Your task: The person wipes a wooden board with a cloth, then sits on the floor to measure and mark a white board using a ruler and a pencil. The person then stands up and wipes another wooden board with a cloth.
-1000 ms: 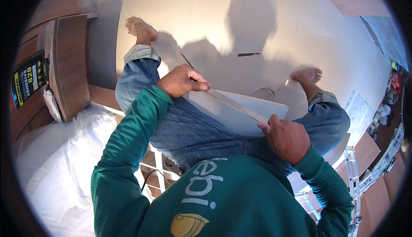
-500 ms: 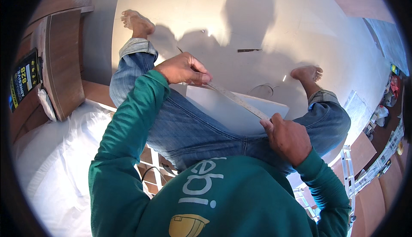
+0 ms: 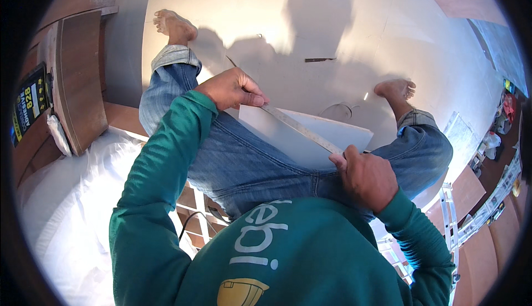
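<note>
Strip (image 3: 299, 128) is slanting over panel (image 3: 299, 149), frame centre; left hand (image 3: 235, 90) and right hand (image 3: 368, 177) are pinching its visible ends, well apart. Risk: either pinch loosening could be sending it askew.

White board (image 3: 277, 137); pale strip (image 3: 299, 129) across it. Green sweatshirt (image 3: 327, 245) below board bears white lettering (image 3: 255, 240), yellow helmet print (image 3: 241, 292). Flanking board: blue jeans (image 3: 238, 159), paler cuffs (image 3: 176, 56). Left of board: brown panel (image 3: 82, 78).
</note>
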The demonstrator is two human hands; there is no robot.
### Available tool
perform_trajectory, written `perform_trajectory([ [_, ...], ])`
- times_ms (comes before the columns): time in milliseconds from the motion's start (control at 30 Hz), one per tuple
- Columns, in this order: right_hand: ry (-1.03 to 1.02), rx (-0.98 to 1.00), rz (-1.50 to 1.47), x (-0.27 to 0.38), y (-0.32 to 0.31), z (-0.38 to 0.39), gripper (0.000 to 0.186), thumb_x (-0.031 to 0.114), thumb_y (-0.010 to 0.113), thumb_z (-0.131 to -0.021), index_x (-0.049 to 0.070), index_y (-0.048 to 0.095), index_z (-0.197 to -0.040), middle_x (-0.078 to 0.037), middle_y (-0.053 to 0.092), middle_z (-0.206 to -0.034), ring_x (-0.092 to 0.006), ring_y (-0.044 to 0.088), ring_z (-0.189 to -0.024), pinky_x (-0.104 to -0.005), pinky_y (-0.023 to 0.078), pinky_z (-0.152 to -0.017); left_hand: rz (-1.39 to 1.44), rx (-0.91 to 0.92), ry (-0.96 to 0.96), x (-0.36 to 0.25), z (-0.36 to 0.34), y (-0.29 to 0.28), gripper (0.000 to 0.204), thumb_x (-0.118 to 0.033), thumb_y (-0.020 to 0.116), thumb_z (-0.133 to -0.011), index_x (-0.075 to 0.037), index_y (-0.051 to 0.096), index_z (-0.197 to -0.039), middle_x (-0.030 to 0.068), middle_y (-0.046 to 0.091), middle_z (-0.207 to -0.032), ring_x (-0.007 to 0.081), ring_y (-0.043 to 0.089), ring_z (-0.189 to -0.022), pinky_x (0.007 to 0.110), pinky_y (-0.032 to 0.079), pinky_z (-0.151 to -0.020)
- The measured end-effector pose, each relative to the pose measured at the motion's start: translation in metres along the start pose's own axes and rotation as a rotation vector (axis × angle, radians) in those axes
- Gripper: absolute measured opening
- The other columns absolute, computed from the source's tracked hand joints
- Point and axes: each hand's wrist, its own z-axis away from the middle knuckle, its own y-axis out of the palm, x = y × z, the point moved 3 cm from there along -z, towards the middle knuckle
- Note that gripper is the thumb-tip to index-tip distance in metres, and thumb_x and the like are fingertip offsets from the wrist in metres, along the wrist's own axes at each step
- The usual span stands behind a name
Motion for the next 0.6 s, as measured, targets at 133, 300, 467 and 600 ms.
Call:
perform_trajectory([
  [133, -0.009, 0.001, 0.005, -0.004, 0.005, -0.005, 0.045, 0.047, 0.048, -0.109, 0.006, 0.054, -0.091, -0.018, 0.064, -0.061, -0.0412, 0.066, -0.054, -0.0504, 0.053, -0.05, 0.003, 0.019, -0.109, 0.001, -0.002, -0.004, 0.027, -0.028, 0.079, -0.094, -0.014, 0.081, -0.117, 0.0002, 0.08, -0.104, 0.012, 0.071, -0.097, 0.031, 0.057, -0.076],
  [300, 0.009, 0.004, 0.011, -0.008, 0.017, -0.022, 0.049, 0.049, 0.046, -0.109, 0.005, 0.055, -0.091, -0.018, 0.064, -0.061, -0.0424, 0.066, -0.056, -0.0523, 0.053, -0.051, -0.02, 0.018, -0.117, 0.015, -0.012, -0.01, 0.028, -0.029, 0.079, -0.094, -0.015, 0.08, -0.118, -0.0008, 0.079, -0.105, 0.0111, 0.07, -0.094, 0.032, 0.057, -0.075],
  [467, -0.042, -0.01, 0.024, -0.009, 0.018, -0.036, 0.052, 0.051, 0.045, -0.109, 0.004, 0.055, -0.091, -0.019, 0.065, -0.062, -0.0421, 0.066, -0.057, -0.0547, 0.052, -0.053, -0.063, -0.049, -0.051, 0.021, -0.014, -0.011, 0.027, -0.027, 0.079, -0.094, -0.013, 0.081, -0.117, 0.0005, 0.079, -0.104, 0.0118, 0.07, -0.095, 0.031, 0.057, -0.075],
  [600, -0.017, -0.008, 0.018, 0.001, 0.009, -0.015, 0.053, 0.05, 0.044, -0.109, 0.003, 0.055, -0.088, -0.019, 0.065, -0.062, -0.042, 0.066, -0.057, -0.0546, 0.053, -0.054, -0.06, -0.069, -0.076, 0.018, -0.001, -0.003, 0.029, -0.029, 0.082, -0.091, -0.013, 0.081, -0.116, 0.0001, 0.08, -0.101, 0.0118, 0.071, -0.095, 0.032, 0.057, -0.076],
])
